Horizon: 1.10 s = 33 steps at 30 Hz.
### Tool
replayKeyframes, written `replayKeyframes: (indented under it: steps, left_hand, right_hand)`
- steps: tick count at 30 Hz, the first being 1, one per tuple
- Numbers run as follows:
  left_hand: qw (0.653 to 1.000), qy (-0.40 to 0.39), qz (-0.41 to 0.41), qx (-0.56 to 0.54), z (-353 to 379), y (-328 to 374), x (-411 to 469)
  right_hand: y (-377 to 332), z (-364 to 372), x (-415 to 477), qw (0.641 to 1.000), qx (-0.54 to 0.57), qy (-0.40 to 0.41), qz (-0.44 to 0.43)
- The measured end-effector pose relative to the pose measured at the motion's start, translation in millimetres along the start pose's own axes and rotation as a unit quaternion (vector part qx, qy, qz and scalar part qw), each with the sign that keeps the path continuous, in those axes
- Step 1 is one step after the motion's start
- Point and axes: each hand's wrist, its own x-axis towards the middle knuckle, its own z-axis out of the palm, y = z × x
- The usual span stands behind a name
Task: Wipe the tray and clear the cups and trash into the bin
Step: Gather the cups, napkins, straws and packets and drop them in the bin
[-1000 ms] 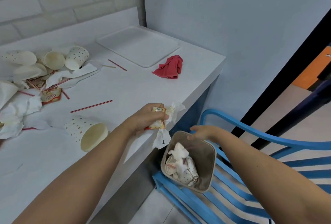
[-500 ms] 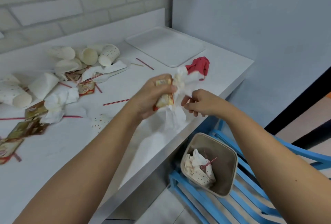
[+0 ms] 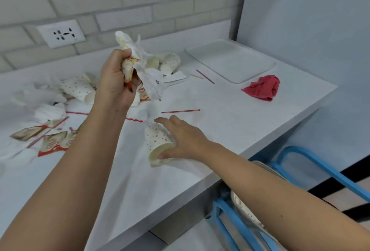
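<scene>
Left hand [image 3: 116, 78] is raised above the worktop [image 3: 230, 130], clenched around a wad of white napkins and printed wrappers [image 3: 138, 60]; loose napkin ends are seen sticking out at 12 o'clock and hanging at 5 o'clock of the fist. Right hand [image 3: 180, 138] is released, fingers spread and fairly straight over a dotted paper cup [image 3: 158, 140] that is laid on its side near the worktop's front edge, mouth turned toward 6 o'clock; the thumb is seen at the cup's rim, but a closed grip is not shown. White tray [image 3: 230, 60] is placed at 1 o'clock, in the far right corner of the worktop, flat, nothing seen on it. A crumpled red cloth [image 3: 262, 88] is set just beside the tray, at its 5 o'clock. More dotted cups are tipped over at 12 o'clock [image 3: 170, 63] and 10 o'clock [image 3: 80, 88], mixed with napkins. Red straws [image 3: 180, 111] are scattered between the cups and the right hand. Flattened wrappers [image 3: 52, 142] are piled at 9 o'clock. The bin [image 3: 264, 165] is mostly hidden behind the right forearm, at 5 o'clock, below the worktop edge on a blue chair [image 3: 312, 162]. A wall socket [image 3: 60, 33] is mounted on the brick wall at 11 o'clock.
</scene>
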Motion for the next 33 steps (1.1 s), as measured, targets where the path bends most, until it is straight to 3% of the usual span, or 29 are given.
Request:
replayKeyframes:
  steps: [6,14,18,23,28,33]
  left_hand:
    - [1.0,0.016,-0.003,0.004,-17,4,-9]
    - [0.999,0.008,-0.035,0.04,8,-27,-25]
    - [0.996,-0.042,-0.074,0.01,36,-57,-39]
    - [0.978,-0.12,-0.13,0.109,81,-107,-71]
    - [0.937,-0.222,-0.181,0.198,106,-166,-112]
    - [0.893,-0.25,-0.242,0.284,102,-227,-137]
  right_hand:
    - [-2,9,6,0.997,-0.062,0.054,-0.008]
    - [34,-34,-21,0.99,0.048,0.128,0.048]
    - [70,-82,-60,0.99,0.042,0.065,0.121]
    - [115,-122,-122,0.972,0.017,-0.03,0.232]
    - [165,-98,-167,0.937,0.036,-0.125,0.324]
    - [204,-52,-203,0.899,0.073,-0.158,0.403]
